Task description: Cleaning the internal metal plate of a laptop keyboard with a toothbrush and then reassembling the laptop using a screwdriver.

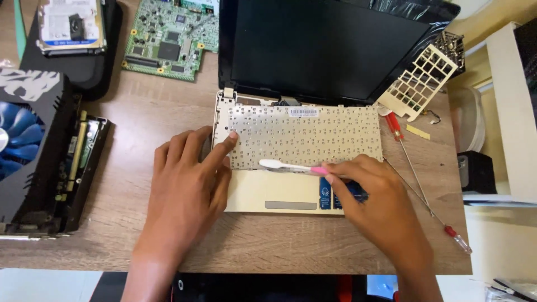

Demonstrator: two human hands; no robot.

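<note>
On the wooden table [140,117] sits a small cream laptop [279,193] with its dark screen [330,45] tilted back. Its keys are already off: the keyboard bed [305,137] shows only a pale perforated sheet of tiny plastic mounts, and a bare key frame [419,81], a stiff cream lattice, leans by the screen's right edge. The left hand [187,187] lies flat with fingers spread, forefinger pressing the bed's left edge. The right hand [372,204] pinches the pink handle of a toothbrush [285,165], whose white head rests on the bed's lower rim; it seems to be brushing, and how much is cleaned I cannot tell. Two red-handled screwdrivers [411,162] with thin steel shafts lie just right of the laptop. A green circuit board [168,39], a metal-cased drive [70,25] and a black finned graphics card [39,145] with a blue fan lie apart at the left.
</note>
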